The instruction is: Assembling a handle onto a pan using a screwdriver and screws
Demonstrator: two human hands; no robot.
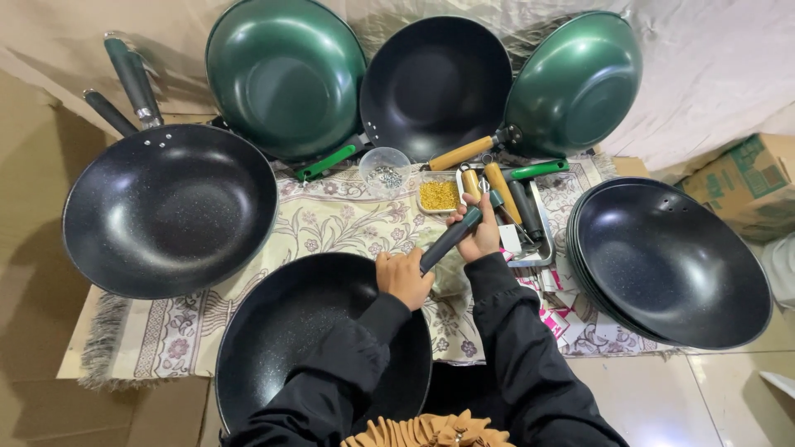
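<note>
On a floral patterned cloth (331, 219), the left hand (403, 277) steadies a black speckled wok (306, 331) while the right hand (479, 232) grips its dark handle (450, 238), seemingly seating it.

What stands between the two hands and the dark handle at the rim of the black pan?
Nothing visible does. The right hand already grips the dark handle, and the left hand rests at its lower end, on the rim of the black pan.
</note>
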